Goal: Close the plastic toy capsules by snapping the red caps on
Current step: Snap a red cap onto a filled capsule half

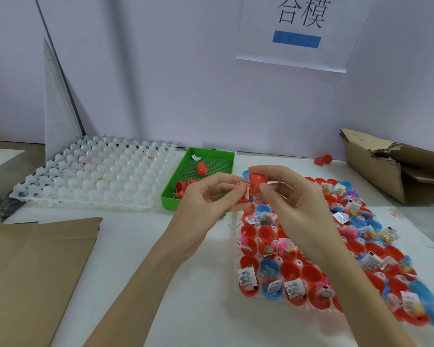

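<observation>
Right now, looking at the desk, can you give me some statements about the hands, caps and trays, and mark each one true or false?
1. The right hand pinches a red cap. True.
2. The left hand is empty. False: it holds a red capsule half.
3. The green tray holds blue caps. False: red pieces lie in it.
4. The white tray sits left of the green tray. True.
</observation>
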Available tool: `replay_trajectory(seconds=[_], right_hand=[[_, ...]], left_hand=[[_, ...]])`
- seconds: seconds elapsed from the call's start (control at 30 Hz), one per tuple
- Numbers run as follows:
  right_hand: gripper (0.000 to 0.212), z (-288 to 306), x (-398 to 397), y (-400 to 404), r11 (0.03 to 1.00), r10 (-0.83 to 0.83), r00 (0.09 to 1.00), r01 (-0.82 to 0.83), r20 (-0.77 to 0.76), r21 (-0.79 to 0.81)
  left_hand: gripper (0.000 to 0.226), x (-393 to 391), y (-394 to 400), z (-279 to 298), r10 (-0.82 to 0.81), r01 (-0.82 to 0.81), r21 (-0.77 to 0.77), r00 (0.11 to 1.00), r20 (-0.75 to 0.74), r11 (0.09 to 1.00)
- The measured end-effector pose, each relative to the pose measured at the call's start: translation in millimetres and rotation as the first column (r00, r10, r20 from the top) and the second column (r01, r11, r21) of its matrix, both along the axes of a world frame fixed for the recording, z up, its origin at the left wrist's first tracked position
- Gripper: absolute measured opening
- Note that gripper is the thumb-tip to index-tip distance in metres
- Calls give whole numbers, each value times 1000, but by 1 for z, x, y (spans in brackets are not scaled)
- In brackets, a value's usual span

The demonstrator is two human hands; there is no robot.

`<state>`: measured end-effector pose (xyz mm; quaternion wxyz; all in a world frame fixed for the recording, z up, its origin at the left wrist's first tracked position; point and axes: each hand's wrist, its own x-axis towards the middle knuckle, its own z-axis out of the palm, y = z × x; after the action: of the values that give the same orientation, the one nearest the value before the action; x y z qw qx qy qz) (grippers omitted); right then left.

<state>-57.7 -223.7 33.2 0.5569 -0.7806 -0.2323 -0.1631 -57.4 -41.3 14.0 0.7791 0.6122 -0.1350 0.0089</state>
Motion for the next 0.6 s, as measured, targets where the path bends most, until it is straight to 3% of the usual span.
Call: replay_trajectory(seconds=[0.4,0.6], right_hand=[[35,-2,2,-3,999,19,999,-20,-50,-36],[41,-1,0,-1,990,69,998,-69,0,-124]], left_hand=[[4,4,3,-6,4,-14,138,998,67,990],[8,6,5,-9,102,-115,175,992,80,978]])
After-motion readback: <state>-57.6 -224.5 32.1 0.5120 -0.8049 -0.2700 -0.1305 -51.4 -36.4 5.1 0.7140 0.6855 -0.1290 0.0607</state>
